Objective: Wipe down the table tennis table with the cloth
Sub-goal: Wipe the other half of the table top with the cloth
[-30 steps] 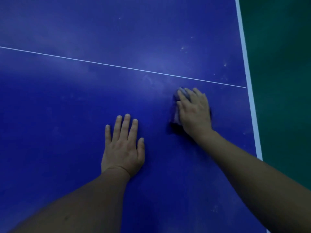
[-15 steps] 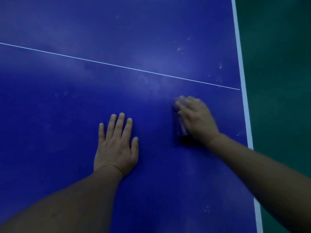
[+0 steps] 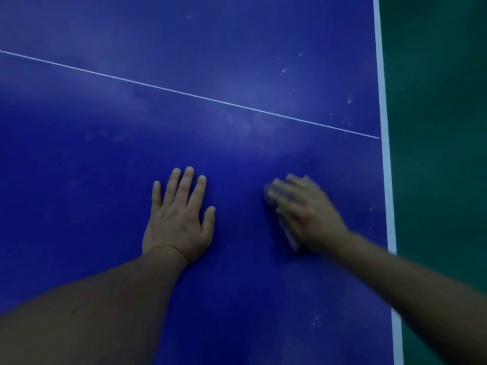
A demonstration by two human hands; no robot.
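Note:
The blue table tennis table (image 3: 237,43) fills most of the view, crossed by a thin white centre line (image 3: 184,93). My left hand (image 3: 179,217) lies flat on it, palm down, fingers straight and spread. My right hand (image 3: 305,214), blurred by motion, presses a bluish cloth (image 3: 288,234) onto the surface; only the cloth's left edge shows from under the palm and fingers. The two hands are about a hand's width apart.
The table's white right edge line (image 3: 386,180) runs top to bottom, with green floor (image 3: 442,127) beyond it. Pale specks of dirt (image 3: 347,101) lie near the far right edge and more (image 3: 316,320) near the right forearm.
My right hand has dragged the cloth toward me, away from the centre line, and is now blurred. My left hand has stayed flat on the table.

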